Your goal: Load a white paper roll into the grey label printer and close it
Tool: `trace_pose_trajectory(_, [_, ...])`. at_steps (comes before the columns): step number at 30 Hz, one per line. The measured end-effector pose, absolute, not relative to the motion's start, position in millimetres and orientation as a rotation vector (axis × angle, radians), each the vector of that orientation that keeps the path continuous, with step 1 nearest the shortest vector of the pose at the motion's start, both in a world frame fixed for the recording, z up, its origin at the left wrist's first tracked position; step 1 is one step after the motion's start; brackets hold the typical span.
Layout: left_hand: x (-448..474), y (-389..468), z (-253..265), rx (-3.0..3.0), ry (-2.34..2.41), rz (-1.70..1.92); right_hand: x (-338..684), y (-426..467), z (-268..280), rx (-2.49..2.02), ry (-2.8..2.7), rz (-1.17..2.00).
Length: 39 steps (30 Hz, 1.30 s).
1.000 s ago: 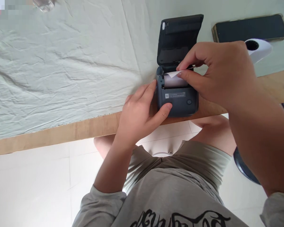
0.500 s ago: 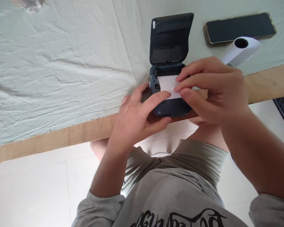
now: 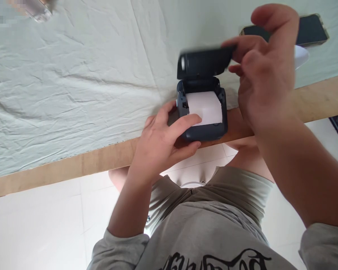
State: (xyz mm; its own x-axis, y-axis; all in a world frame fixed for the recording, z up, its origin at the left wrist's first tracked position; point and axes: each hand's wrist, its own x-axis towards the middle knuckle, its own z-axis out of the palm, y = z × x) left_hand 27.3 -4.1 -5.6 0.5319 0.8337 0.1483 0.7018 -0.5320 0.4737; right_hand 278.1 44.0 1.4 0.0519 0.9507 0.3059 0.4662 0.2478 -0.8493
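A small dark thermal printer sits at the table's front edge with its lid raised on the far side. White paper from inside it lies over the near rim. My left hand grips the printer's left side, one finger pressing on the paper and another at the front face. At the right corner of the tilted lid, my right hand has its lower fingers around the edge, while its upper fingers are raised and curled. Motion blurs the lid and the right hand.
Beyond my right hand lies a phone in a clear case, partly covered. A white object shows beside it, mostly hidden. Pale green wrinkled cloth covers the table, leaving a bare wooden edge. A shiny item lies at the far left.
My right hand has left the paper and moved up to the lid, which is now tilted further toward the printer body. The paper's right end is uncovered. My left hand stays in place.
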Motion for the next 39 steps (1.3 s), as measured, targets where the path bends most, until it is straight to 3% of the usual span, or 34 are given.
trace_pose_trajectory(3, [27.6,-4.8,-7.2,2.421,1.266,0.535,280.0,43.7,-1.8,-1.286,-1.409,0.641])
trace_pose_trajectory(9, [28.6,-6.0,-11.8,2.402,1.256,0.634,283.3,35.7,-8.0,-1.352,-1.616,0.807])
trace_pose_trajectory(29, [24.6,0.1,-7.9,2.283,1.256,0.577,298.9,47.7,-19.5,-1.284,-1.799,0.863])
trace_pose_trajectory(39, [22.9,1.5,-13.8,2.274,1.262,0.585,287.9,35.3,-25.4,-1.356,-1.773,0.705])
